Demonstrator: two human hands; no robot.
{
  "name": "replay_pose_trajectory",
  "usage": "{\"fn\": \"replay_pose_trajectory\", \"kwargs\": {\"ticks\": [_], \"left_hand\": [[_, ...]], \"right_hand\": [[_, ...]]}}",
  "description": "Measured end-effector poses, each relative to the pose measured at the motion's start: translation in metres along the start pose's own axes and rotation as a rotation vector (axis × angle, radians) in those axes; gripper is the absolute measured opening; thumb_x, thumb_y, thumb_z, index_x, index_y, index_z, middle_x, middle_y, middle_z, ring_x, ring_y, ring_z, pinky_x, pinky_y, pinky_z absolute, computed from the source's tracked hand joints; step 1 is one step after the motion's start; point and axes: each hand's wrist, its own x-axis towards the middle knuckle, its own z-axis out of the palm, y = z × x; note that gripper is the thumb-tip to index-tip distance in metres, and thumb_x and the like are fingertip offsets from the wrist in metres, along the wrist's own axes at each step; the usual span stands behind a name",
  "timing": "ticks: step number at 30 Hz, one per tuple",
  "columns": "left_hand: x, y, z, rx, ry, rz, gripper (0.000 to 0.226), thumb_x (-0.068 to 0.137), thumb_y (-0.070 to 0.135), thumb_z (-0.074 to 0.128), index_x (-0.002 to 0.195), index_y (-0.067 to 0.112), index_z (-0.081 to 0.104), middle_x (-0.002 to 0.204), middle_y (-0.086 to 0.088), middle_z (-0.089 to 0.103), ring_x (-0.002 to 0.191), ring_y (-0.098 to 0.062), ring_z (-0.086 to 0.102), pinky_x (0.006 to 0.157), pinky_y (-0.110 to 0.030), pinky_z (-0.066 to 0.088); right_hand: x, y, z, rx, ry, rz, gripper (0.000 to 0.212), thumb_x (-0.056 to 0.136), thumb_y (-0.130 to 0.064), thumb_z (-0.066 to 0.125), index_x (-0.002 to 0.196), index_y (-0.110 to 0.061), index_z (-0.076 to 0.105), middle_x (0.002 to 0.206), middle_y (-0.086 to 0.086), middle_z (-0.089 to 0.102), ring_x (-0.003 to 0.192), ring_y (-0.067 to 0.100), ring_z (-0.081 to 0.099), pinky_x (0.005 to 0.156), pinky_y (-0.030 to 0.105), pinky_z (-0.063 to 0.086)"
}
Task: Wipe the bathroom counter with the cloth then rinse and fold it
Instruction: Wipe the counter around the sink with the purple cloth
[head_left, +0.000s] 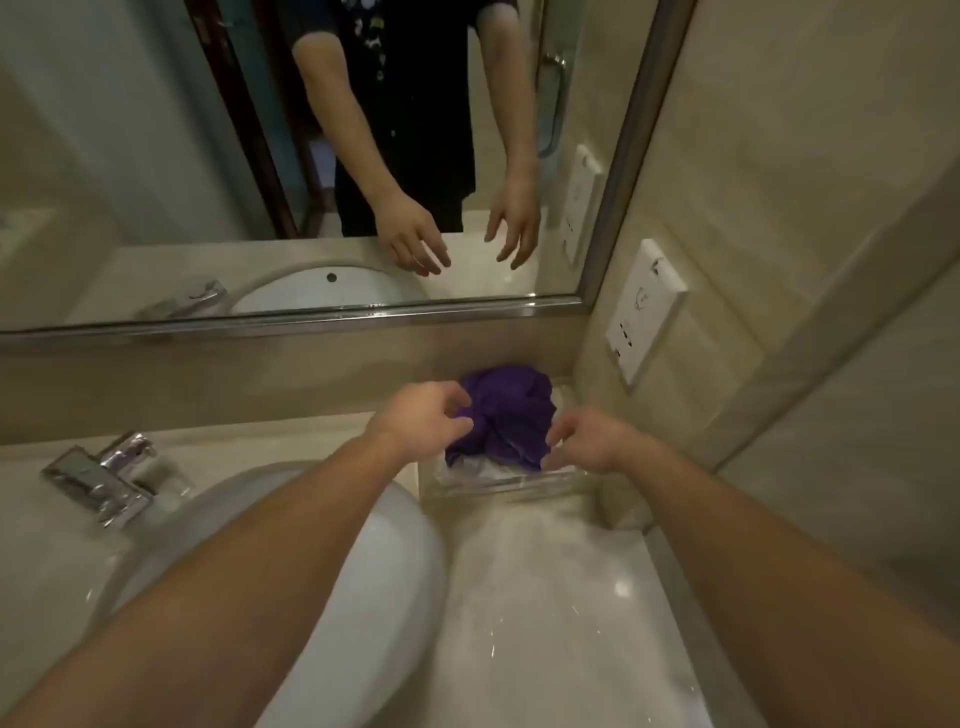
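Note:
A crumpled purple cloth (511, 415) lies in a clear tray (498, 482) at the back right corner of the pale stone counter (545, 597). My left hand (415, 415) is at the cloth's left edge with its fingers loosely bent, its fingertips at the fabric. My right hand (587, 439) is at the cloth's right edge, fingers also loosely bent. The mirror's reflection shows both hands with spread, relaxed fingers and nothing held. I cannot tell if either hand touches the cloth.
A white basin (374, 571) is set in the counter on the left, with a chrome faucet (104, 480) behind it. A mirror (156, 156) runs along the back wall. A white wall socket (644, 312) sits on the right wall above the tray.

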Motion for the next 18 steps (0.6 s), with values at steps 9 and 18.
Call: {"fn": "replay_pose_trajectory", "kwargs": {"ticks": [9, 18], "left_hand": [[0.053, 0.007, 0.078, 0.293, -0.211, 0.053, 0.039, 0.083, 0.038, 0.067, 0.121, 0.034, 0.069, 0.121, 0.004, 0.065, 0.112, -0.021, 0.058, 0.09, -0.031, 0.049], [0.065, -0.005, 0.117, 0.387, 0.036, 0.078, 0.024, 0.094, 0.039, 0.057, 0.115, 0.037, 0.067, 0.109, 0.0, 0.058, 0.105, -0.024, 0.051, 0.083, -0.035, 0.041]], "right_hand": [[0.07, 0.028, 0.044, -0.096, 0.097, 0.026, 0.038, 0.08, -0.027, 0.078, 0.114, -0.018, 0.064, 0.112, 0.005, 0.066, 0.102, 0.025, 0.064, 0.088, 0.033, 0.054], [0.092, 0.038, 0.07, -0.142, 0.199, -0.018, 0.018, 0.091, -0.014, 0.061, 0.109, -0.011, 0.062, 0.116, 0.01, 0.054, 0.105, 0.032, 0.06, 0.089, 0.038, 0.051]]}}
